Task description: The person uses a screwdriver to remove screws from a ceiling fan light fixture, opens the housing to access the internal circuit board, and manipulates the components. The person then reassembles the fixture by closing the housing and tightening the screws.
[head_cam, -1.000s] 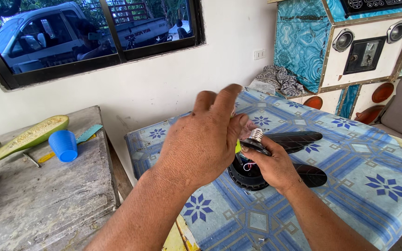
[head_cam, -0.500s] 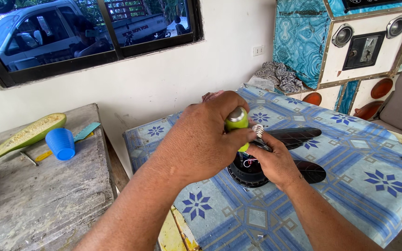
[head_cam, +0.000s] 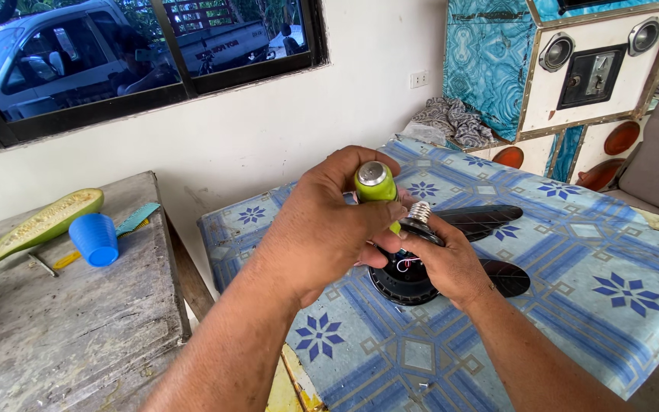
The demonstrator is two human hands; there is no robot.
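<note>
Over the blue patterned tablecloth [head_cam: 589, 252], left hand [head_cam: 322, 229] is wrapped around a green tube [head_cam: 376, 187], silver cap up, at 12 o'clock of the black fan part [head_cam: 421, 267]; right hand [head_cam: 451, 263] pinches its metal bulb-screw end [head_cam: 419, 212], nothing looks joined yet, blue cup [head_cam: 94, 239] sits at 9 o'clock

I see one panel that could be a screen: a small dark rectangular panel [head_cam: 590, 75] set in the white front of the cabinet [head_cam: 497, 61], well beyond my right hand [head_cam: 451, 263] and up to its right. No packages or signs show.
</note>
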